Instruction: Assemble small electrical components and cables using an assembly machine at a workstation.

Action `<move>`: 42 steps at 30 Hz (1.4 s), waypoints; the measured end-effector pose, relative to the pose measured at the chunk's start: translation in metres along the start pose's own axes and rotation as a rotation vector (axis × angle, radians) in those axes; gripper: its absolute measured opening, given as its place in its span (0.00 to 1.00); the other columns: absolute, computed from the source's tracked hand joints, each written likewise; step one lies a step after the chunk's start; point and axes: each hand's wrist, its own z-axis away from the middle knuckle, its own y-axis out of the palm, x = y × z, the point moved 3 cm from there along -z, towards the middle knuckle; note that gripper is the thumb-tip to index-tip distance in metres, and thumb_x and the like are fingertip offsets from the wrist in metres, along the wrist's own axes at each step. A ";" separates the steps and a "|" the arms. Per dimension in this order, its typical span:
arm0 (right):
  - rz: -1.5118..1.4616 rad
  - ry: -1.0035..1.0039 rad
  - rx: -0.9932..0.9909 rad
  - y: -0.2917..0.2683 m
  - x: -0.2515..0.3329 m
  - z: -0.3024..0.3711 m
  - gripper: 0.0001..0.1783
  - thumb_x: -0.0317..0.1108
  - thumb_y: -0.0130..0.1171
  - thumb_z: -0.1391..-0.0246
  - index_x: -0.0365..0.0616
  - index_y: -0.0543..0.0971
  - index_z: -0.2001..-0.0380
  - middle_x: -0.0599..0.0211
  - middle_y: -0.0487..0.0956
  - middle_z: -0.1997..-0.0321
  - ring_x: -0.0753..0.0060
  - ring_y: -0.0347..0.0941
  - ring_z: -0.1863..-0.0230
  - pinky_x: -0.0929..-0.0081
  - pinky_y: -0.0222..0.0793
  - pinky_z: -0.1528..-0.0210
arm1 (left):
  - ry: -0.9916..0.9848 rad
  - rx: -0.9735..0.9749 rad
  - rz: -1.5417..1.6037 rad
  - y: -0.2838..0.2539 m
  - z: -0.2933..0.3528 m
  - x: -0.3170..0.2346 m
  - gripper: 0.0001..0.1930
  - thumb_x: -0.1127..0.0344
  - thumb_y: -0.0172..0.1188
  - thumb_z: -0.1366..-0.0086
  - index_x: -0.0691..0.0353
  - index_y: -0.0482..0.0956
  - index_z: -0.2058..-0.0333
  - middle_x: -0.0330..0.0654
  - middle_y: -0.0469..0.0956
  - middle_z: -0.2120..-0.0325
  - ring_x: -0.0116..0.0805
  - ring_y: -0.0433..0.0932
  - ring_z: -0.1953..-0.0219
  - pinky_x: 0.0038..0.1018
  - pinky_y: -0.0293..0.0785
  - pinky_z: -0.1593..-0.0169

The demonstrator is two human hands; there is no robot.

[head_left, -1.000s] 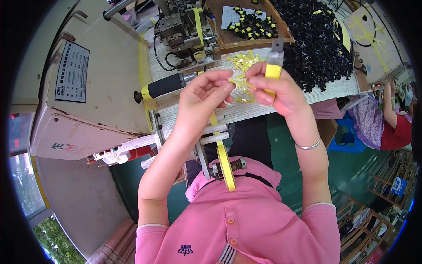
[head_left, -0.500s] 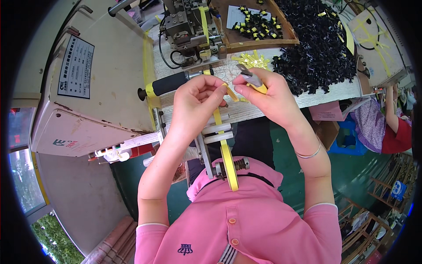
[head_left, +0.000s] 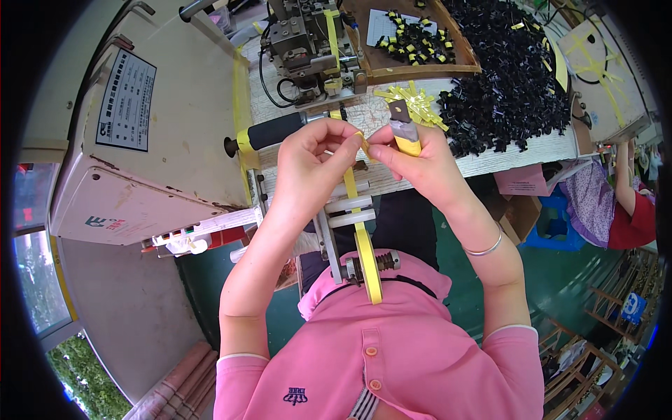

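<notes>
My left hand (head_left: pixel 318 155) pinches a small yellow strip (head_left: pixel 363 145) between thumb and fingertips, in front of the bench machine. My right hand (head_left: pixel 427 157) is closed around a utility knife (head_left: pixel 406 143) with a yellow handle, grey collar and dark blade pointing away from me. Its thumb and index fingertip meet at the strip's right side, almost touching my left fingers. Below both hands, a yellow tape (head_left: pixel 364 255) runs from a reel at my lap up between white rollers (head_left: pixel 350 211) toward the machine. A pile of cut yellow strips (head_left: pixel 414 103) lies beyond the knife.
A metal machine (head_left: pixel 308 52) stands at the back, with a black-gripped lever (head_left: pixel 276 131) reaching left. A heap of black clips (head_left: pixel 511 84) covers the bench's right side. The wooden tray (head_left: pixel 427 70) holds clips with yellow strips. Another person's arm (head_left: pixel 624 178) shows at far right.
My right hand has moved slightly left, bringing its fingertips to the yellow strip. The knife has turned more upright. My left hand keeps its pinch on the strip.
</notes>
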 end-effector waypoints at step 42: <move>-0.263 0.054 -0.136 0.034 -0.050 -0.032 0.05 0.25 0.59 0.51 0.35 0.79 0.69 0.70 0.78 0.71 0.83 0.72 0.70 0.84 0.67 0.64 | 0.755 -0.207 -1.067 -0.019 -0.015 0.009 0.18 0.75 0.55 0.49 0.57 0.74 0.56 0.41 0.74 0.63 0.41 0.71 0.57 0.37 0.59 0.50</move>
